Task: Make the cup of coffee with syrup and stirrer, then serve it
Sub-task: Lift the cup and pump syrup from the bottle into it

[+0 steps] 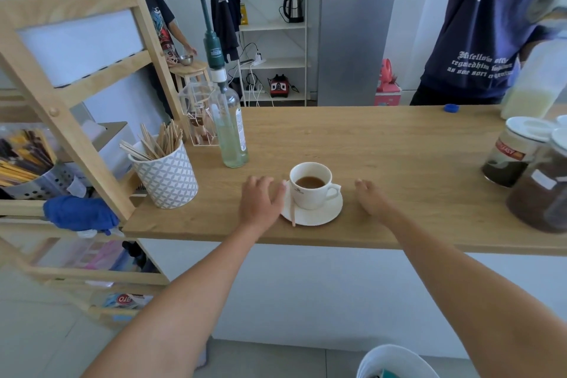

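Now | left hand (260, 199): grip open, flat, fingertips touching saucer (319, 215) (stirrer (293, 212) on it) | right hand (369, 198): open, empty, beside cup (311, 184)

Bright, even daylight fills the room, and shadows on the counter (383, 144) stay soft. Wide-angle bending warps the edges; the right edge is blurred.

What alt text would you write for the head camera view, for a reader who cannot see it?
A white cup of coffee stands on a saucer with a wooden stirrer, on a wooden counter. The left hand touches the saucer's edge; the right hand rests apart, empty. A syrup pump bottle stands behind.
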The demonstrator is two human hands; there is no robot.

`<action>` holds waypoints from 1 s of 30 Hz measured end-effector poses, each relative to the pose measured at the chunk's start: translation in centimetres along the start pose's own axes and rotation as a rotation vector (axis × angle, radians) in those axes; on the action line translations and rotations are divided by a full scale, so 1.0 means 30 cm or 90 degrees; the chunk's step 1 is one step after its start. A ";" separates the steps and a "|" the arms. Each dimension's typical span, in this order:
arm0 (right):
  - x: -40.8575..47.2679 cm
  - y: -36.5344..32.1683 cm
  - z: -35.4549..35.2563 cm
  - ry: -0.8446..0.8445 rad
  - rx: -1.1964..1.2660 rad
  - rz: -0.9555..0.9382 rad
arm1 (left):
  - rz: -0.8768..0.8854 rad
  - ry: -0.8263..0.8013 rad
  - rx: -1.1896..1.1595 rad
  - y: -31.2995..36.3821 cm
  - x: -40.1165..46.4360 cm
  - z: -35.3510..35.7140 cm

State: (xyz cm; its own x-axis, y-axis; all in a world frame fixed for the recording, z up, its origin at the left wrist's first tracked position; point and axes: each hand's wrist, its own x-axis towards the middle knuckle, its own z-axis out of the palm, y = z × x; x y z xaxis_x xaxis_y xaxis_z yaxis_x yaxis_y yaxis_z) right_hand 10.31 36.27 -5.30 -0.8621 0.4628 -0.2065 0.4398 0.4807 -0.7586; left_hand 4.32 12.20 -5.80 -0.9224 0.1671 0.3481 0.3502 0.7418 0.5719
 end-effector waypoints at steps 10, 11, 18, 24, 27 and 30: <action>0.001 -0.124 -0.076 -0.280 0.465 0.342 | -0.603 -0.366 -0.472 0.091 0.160 -0.052; 0.001 -0.126 -0.073 -0.288 0.458 0.350 | -0.612 -0.378 -0.475 0.091 0.162 -0.046; 0.009 -0.127 -0.049 -0.290 0.423 0.368 | -0.642 -0.392 -0.496 0.085 0.173 -0.032; 0.020 -0.129 -0.031 -0.247 0.431 0.361 | -0.676 -0.369 -0.518 0.086 0.175 -0.039; 0.030 -0.144 -0.017 -0.254 0.433 0.351 | -0.691 -0.354 -0.521 0.080 0.178 -0.051; 0.053 -0.173 -0.002 -0.263 0.435 0.337 | -0.698 -0.337 -0.536 0.064 0.190 -0.065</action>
State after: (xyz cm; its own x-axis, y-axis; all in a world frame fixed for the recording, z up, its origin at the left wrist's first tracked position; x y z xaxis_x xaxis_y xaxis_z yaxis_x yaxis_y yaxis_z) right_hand 6.68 34.56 -1.64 -0.6714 0.1326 -0.7292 0.6690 -0.3148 -0.6733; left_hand 0.04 13.32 -1.28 -0.6683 0.1341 -0.7317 -0.7260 0.0966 0.6808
